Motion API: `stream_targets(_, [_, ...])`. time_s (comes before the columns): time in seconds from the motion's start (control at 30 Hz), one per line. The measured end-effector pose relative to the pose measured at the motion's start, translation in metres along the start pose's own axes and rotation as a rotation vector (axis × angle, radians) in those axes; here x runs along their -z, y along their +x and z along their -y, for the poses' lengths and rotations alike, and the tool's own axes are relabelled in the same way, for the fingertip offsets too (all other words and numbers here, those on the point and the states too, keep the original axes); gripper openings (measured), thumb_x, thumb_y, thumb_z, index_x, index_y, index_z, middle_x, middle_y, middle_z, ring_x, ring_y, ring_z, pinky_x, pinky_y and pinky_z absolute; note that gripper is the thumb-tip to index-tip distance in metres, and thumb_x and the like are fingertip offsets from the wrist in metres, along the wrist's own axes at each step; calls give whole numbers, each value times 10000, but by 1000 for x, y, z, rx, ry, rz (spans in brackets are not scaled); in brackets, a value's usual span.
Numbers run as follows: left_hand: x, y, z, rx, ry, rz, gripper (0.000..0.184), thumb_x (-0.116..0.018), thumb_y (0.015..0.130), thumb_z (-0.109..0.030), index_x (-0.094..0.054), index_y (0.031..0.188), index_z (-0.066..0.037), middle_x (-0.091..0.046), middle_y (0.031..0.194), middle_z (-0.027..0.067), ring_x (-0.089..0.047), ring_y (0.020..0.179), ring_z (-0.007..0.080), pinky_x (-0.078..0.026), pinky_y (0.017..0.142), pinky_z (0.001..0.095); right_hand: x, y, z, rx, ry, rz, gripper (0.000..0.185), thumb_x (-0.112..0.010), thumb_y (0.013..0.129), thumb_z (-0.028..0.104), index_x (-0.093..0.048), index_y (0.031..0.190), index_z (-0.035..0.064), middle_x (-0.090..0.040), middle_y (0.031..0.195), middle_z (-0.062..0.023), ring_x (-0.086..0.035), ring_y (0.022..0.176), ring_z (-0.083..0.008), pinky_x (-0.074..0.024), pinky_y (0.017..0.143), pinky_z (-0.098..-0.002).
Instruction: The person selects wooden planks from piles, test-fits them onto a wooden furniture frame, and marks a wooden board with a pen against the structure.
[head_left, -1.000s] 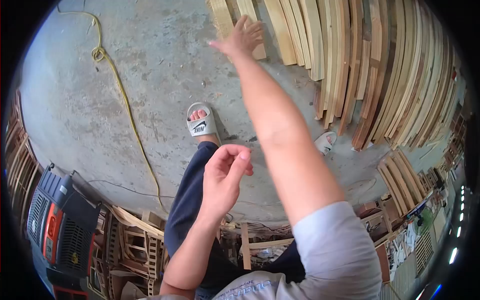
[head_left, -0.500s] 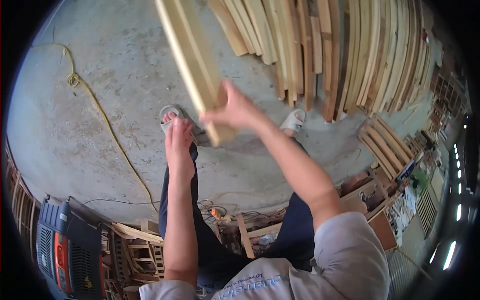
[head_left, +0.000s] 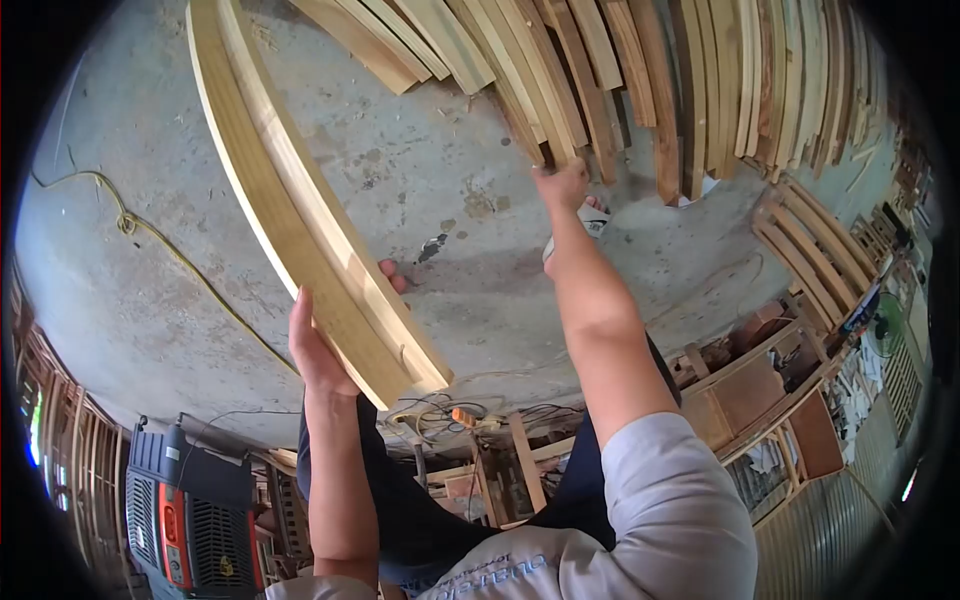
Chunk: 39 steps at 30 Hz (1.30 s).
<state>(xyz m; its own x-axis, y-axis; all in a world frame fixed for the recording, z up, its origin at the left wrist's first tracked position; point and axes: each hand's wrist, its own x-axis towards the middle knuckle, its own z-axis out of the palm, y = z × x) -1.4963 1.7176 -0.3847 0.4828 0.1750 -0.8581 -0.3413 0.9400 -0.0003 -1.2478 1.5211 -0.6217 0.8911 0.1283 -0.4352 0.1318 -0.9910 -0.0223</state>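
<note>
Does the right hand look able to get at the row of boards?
Likely yes: the right hand is at the near ends of the row of boards, with nothing visible between. The held wood in the left hand is off to the side.

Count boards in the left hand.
2 visible in the left hand: the yellower board on the thumb side, and the paler board alongside it, to its right in the picture. Others could be hidden underneath.

We've pale yel. wood pcs w/ creamier edges, planks from lt tan to reddish brn, a gry floor w/ dk blotches, a yel. cord, our lt gry tee w/ blue lettering, navy trousers, a blk & orange machine, a green fan
</note>
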Motion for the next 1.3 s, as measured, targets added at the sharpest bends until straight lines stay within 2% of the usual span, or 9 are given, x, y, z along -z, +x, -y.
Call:
stream_targets(0.13, [3,5,4,-24,46,-24,682,-366,824,-496,-296,1257,26,-425,1180,214,-438,1063,319,-365,913,428,-7,-10,7,-209,46,22,672,-767,537,322,-408,1001,-6,-500,1013,-207,-505,947,-370,-437,796,-421])
stream_targets(0.23, [-4,7,8,-31,44,-41,659,-373,827,-485,-320,1249,20,-439,1168,218,-450,1052,320,-377,898,427,6,-20,9,-156,-105,69,647,-748,557,333,-415,1003,3,-495,1014,-212,-511,928,-375,-437,787,-418])
stream_targets(0.33, [-14,8,12,-64,76,-82,621,-386,829,-461,-338,1244,-1,-470,1141,232,-497,1017,325,-447,814,427,1,-16,24,143,-141,-130,548,-727,584,322,-454,940,7,-525,962,-186,-524,913,-355,-441,765,-414])
stream_targets(0.43, [-14,11,13,-60,96,-64,616,-396,824,-461,-340,1245,-15,-472,1142,222,-495,1020,323,-446,814,428,-24,-9,39,-86,169,89,397,-702,604,270,-521,858,24,-573,865,-145,-520,908,-338,-421,780,-402])
stream_targets(0.8, [-19,9,11,-41,118,-108,615,-406,817,-460,-371,1210,12,-500,1100,211,-522,985,305,-450,814,411,-17,-29,79,-203,52,72,593,-712,601,328,-443,1063,72,-550,1015,-110,-483,1007,-305,-385,802,-485])
stream_targets(0.93, [-19,12,13,-41,124,-139,604,-408,817,-448,-357,1220,-1,-501,1095,211,-518,986,321,-447,807,430,-29,-13,97,208,49,-39,538,-703,644,275,-433,1071,88,-509,1037,-148,-489,966,-330,-400,772,-490])
stream_targets(1.1, [-17,13,14,-42,135,-151,556,-436,821,-427,-391,1187,-11,-524,1059,188,-536,937,300,-460,776,424,2,11,100,332,-70,188,409,-686,646,222,-479,962,65,-532,999,-160,-508,947,-332,-421,784,-442])
stream_targets(1.2, [-3,8,20,-50,146,-194,553,-457,809,-457,-429,1143,-16,-548,982,160,-554,884,267,-465,751,397,68,9,89,281,-97,297,503,-704,596,249,-483,1002,51,-516,1033,-237,-516,964,-352,-432,786,-435])
stream_targets(1.3, [25,-5,50,41,174,-219,505,-451,832,-432,-448,1119,-16,-557,930,119,-555,859,233,-456,740,353,165,-17,61,384,-34,414,525,-662,600,236,-483,1029,-7,-544,1017,-217,-535,949,-342,-440,802,-401])
